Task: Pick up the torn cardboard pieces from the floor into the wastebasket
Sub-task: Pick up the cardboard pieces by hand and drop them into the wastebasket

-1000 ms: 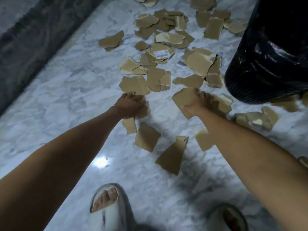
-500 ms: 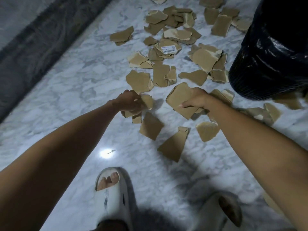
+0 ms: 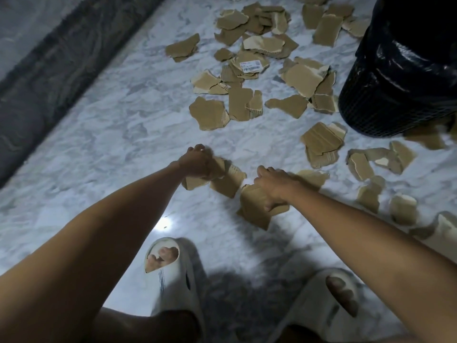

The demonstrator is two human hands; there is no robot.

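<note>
A: Hands? Why low?
B: Left hand (image 3: 201,164) grips scraps (image 3: 195,181), right hand (image 3: 273,188) pinches a cardboard piece (image 3: 254,211), mid-frame, gathering handfuls.
A: Bin?
B: Wastebasket (image 3: 400,78) upper right, beside remaining cardboard (image 3: 249,68) strewn across the top.

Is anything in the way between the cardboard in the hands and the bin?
Nothing blocks it. Only flat cardboard scraps lie on the floor between the hands and the black bin.

White marble floor (image 3: 103,144) with grey veining runs all around the hands. Far left of them a dark grey band (image 3: 57,63), perhaps a rug or a darker stone border, crosses diagonally. A bright glare spot (image 3: 165,222) from an overhead light sits just below them.
</note>
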